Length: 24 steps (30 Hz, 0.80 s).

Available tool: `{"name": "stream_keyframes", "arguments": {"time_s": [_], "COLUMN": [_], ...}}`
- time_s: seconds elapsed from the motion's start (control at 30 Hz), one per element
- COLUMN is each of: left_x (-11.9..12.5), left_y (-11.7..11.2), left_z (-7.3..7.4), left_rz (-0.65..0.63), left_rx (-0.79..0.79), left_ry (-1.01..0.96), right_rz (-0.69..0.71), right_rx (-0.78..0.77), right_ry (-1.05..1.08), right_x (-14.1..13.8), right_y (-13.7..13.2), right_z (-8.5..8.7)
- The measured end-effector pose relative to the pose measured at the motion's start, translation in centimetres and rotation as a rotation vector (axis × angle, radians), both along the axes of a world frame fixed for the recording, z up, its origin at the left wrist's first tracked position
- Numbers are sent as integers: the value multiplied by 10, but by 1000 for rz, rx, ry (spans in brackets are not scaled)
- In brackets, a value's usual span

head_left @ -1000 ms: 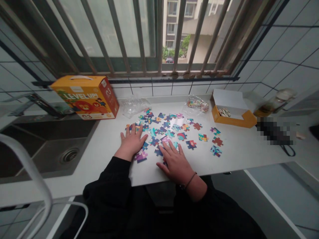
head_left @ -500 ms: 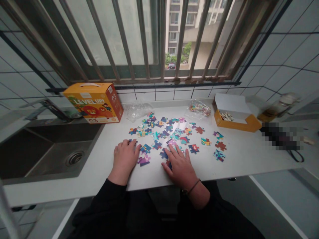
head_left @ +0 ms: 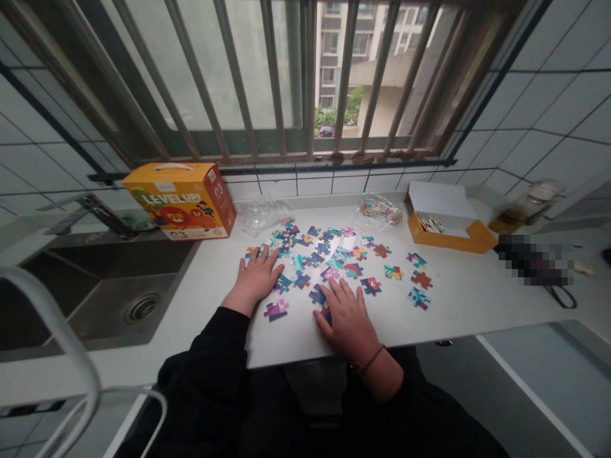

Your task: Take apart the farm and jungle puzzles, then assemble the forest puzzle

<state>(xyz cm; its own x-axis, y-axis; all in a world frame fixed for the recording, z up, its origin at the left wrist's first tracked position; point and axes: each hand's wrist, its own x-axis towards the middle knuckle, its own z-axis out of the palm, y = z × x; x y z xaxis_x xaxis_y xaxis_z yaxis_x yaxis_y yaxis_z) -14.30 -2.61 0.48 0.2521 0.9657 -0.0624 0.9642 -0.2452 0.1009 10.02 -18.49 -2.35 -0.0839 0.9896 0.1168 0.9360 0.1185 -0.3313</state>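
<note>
Many coloured jigsaw pieces lie loose on the white countertop (head_left: 382,331). My left hand (head_left: 255,277) rests flat over pieces at the left of the spread, its fingers stretched out and partly covering them. A purple jigsaw piece (head_left: 277,310) lies just below that hand. My right hand (head_left: 349,315) lies open with spread fingers near the front, touching a dark blue jigsaw piece (head_left: 316,294) and partly hiding a brown one. Off to the right are a red-and-blue jigsaw piece (head_left: 371,285) and a brown jigsaw piece (head_left: 422,280).
A sink (head_left: 167,318) is set into the counter on the left, with an orange puzzle box (head_left: 179,207) behind it. Clear plastic packaging (head_left: 265,215), a bag of small pieces (head_left: 380,210) and an open yellow box (head_left: 453,240) stand along the back. A glass jug (head_left: 529,207) is far right.
My left hand has slid forward and to the right, up the left side of the pieces. My right hand stays almost in place. The view has shifted slightly.
</note>
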Motion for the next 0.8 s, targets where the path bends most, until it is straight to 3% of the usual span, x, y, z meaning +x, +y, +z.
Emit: {"name": "stream_keyframes", "arguments": {"time_s": [0.33,0.43,0.57,0.8], "left_x": [0,0,-2,-5], "left_y": [-20,-18,-13,-20], "left_z": [-11,-9,3,15], "left_rz": [100,112,89,131], "left_rx": [76,119,263,323], "left_ry": [26,-121,-361,-484], "right_rz": [4,2,-10,256], "right_rx": [-10,52,277,415], "right_ry": [35,46,99,53], "right_x": [-1,0,4,13], "right_y": [0,-3,-10,-22], "right_z": [5,5,6,-4]}}
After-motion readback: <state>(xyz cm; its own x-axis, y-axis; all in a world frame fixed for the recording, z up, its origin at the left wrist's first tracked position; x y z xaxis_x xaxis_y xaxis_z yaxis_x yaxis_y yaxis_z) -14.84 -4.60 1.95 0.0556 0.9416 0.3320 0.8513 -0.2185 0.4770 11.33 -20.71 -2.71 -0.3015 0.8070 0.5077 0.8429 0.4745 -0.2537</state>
